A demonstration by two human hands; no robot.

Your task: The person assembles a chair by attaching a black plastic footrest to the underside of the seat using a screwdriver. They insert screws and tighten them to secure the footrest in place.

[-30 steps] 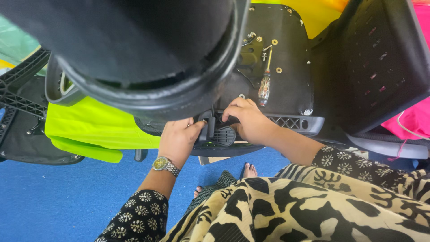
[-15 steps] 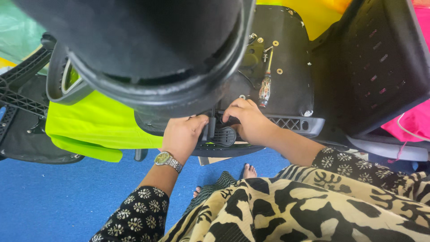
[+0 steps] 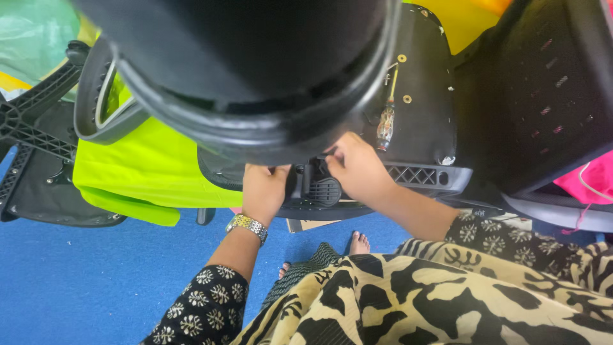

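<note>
A: What is at the left of the frame?

B: A black star-shaped chair base [image 3: 29, 121] lies on the blue floor [image 3: 96, 281], and a lime green cloth [image 3: 147, 166] is just beside it.

A: And the hands?

B: At the centre, the left hand [image 3: 264, 190], with a metal wristwatch [image 3: 248, 225], is closed on the lower edge of the black seat mechanism [image 3: 319, 188]. The right hand [image 3: 357, 167] presses on the same part, fingers curled, near a screwdriver [image 3: 385, 121] lying on the seat underside [image 3: 421, 115].

A: Is there room to move?

B: Little. A big black round part [image 3: 255, 70] hangs close over both hands. A dark mesh chair back [image 3: 543, 96] fills the right.
</note>
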